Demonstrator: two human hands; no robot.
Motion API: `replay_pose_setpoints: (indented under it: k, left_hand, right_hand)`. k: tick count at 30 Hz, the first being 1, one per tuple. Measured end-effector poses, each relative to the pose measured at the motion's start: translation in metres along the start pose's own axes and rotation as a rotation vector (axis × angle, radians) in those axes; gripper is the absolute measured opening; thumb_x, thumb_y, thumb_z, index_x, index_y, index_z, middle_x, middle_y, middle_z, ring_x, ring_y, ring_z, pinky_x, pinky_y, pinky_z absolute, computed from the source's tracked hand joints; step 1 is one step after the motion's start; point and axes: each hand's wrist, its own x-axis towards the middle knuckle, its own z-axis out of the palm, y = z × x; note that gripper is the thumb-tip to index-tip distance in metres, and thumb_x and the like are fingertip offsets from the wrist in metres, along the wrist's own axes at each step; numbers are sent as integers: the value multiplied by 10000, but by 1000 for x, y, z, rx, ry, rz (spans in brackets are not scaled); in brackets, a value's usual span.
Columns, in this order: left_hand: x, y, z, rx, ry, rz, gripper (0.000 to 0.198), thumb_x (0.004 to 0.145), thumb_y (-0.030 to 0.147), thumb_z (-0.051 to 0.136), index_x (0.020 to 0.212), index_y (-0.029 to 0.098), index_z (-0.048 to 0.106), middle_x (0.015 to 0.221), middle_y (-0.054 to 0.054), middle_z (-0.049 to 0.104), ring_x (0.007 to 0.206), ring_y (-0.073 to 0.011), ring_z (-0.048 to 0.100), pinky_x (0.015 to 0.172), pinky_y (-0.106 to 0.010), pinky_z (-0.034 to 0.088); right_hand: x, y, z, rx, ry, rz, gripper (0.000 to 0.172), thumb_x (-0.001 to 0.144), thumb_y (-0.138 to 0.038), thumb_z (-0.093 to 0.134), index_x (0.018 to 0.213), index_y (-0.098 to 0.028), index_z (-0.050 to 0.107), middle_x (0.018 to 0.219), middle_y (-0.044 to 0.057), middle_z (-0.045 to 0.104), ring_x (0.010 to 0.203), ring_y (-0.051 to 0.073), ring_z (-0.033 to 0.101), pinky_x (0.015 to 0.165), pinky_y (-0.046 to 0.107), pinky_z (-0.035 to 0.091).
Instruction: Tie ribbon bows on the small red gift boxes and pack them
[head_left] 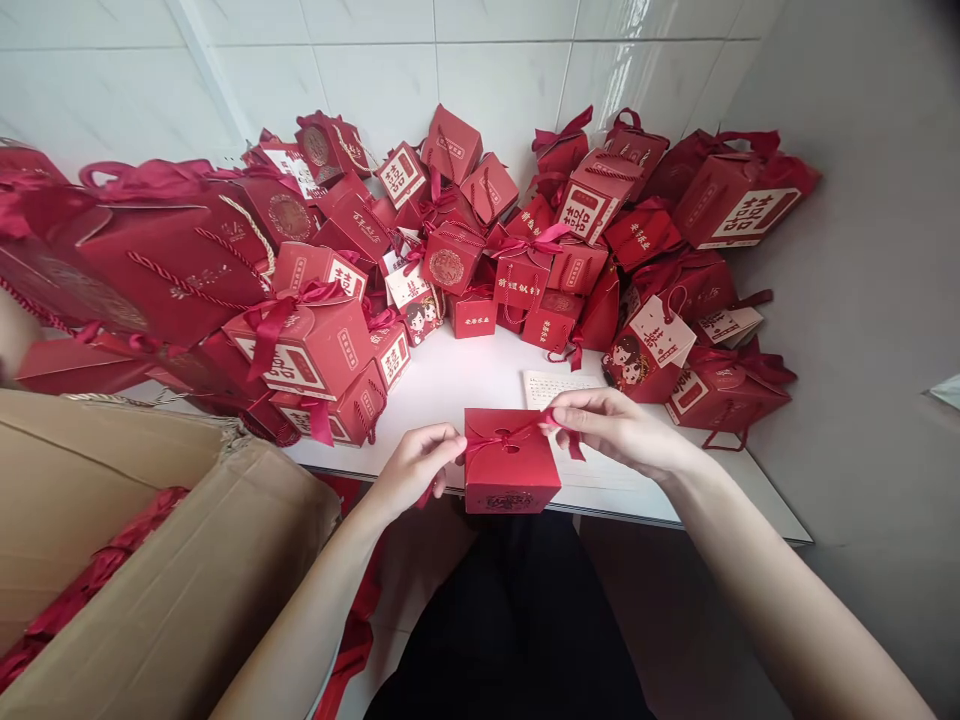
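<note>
A small red gift box (511, 468) sits at the near edge of the white table (465, 380), right in front of me. A thin red ribbon (516, 433) runs across its top. My left hand (415, 466) pinches the ribbon's left end beside the box. My right hand (615, 425) pinches the other end just above the box's right corner, fingers pressed together. Both ribbon ends are pulled outward.
Several red gift boxes and bags (480, 240) are piled along the tiled wall behind. Larger red bags with rope handles (172, 260) lie at left. An open cardboard carton (150, 540) stands at my lower left. A printed paper (547, 385) lies behind the box.
</note>
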Motion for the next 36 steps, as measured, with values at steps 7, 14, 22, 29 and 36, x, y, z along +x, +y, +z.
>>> replay_pose_setpoints:
  k: [7,14,22,29,36]
  left_hand:
    - [1,9,-5,154,-23,51,328,813,430,491,617,170,453,598,45,447,502,-87,474,476,-214,361]
    - [-8,42,-11,521,49,140,279,848,418,460,700,186,504,611,50,460,568,-101,440,543,-219,347]
    - [-15,65,-5,861,81,232,221,883,305,403,1035,245,553,1043,-1,635,943,-177,590,801,-280,443]
    - [-16,70,-3,1088,84,387,156,856,176,406,827,198,558,879,-12,615,873,-180,566,789,-298,436]
    - [-15,76,-4,1112,104,407,177,871,204,401,846,205,576,884,-11,627,844,-181,579,770,-298,432]
  right_hand:
    - [12,0,30,-131,24,-213,206,743,-366,670,853,-209,743,937,40,705,889,193,630,805,320,486]
    - [13,15,42,-246,184,-346,198,795,-309,608,898,-195,734,861,51,688,772,173,630,726,307,509]
    - [17,22,51,-343,289,-376,171,824,-285,542,855,-198,686,875,54,677,801,181,631,757,328,499]
    - [20,25,54,-65,330,-275,201,724,-303,647,854,-204,531,752,11,693,689,148,650,705,303,514]
    - [18,22,56,-177,316,-297,155,769,-325,578,804,-177,611,775,29,690,675,144,638,673,289,512]
